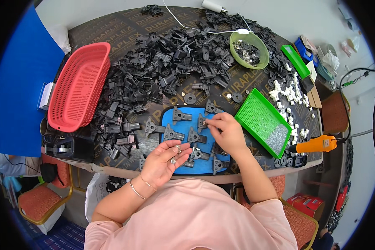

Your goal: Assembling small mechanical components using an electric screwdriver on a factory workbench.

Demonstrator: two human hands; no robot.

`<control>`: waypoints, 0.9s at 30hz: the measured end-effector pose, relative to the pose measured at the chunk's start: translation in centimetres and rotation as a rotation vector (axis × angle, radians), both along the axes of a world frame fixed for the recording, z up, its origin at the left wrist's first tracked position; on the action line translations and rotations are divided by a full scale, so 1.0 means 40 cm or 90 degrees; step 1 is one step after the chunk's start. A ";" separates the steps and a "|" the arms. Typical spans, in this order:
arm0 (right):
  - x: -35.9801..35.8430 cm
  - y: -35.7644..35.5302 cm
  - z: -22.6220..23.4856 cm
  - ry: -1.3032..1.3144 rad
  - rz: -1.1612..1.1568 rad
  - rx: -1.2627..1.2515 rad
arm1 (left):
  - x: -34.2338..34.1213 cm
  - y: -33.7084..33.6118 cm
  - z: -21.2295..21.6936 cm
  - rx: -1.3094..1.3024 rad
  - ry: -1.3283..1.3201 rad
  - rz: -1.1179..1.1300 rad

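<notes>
Black parts (194,136) lie in rows on the blue mat (204,166). Our right hand (226,132) pinches a small metal piece (205,123) onto one. Our left hand (164,160) lies palm up, fingers apart, cupping small washers (173,160).

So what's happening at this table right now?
A person sits at a table heaped with black plastic parts. Several of these parts lie spread on a blue mat. The right hand presses a small metal piece into one part on the mat. The left hand is cupped palm up, holding a few small metal pieces. A red basket, a green bowl and a green tray stand around.
</notes>
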State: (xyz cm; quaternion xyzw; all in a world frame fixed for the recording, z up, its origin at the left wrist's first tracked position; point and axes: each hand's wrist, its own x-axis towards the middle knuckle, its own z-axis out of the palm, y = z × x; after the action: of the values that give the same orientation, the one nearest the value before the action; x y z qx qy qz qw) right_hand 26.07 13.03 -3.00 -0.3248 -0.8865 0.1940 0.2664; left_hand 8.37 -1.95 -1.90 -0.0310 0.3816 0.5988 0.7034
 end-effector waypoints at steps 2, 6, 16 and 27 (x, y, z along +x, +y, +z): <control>-0.001 -0.003 0.022 0.077 -0.065 -0.113 | 0.000 0.002 -0.001 -0.002 -0.001 -0.002; -0.022 -0.064 0.069 0.137 0.078 -0.302 | 0.005 0.007 0.006 0.011 -0.007 -0.013; -0.063 -0.129 0.072 0.028 0.115 -0.274 | 0.015 0.000 0.000 0.045 0.027 -0.054; -0.069 -0.131 0.076 0.066 0.081 -0.376 | -0.005 -0.010 -0.017 0.023 0.021 -0.070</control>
State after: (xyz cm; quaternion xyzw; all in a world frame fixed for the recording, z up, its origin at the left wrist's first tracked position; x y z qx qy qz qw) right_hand 23.29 7.80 0.04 -0.3217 -0.7953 0.4762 0.1928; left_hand 8.17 -2.37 -2.58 0.0126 0.3837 0.5665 0.7292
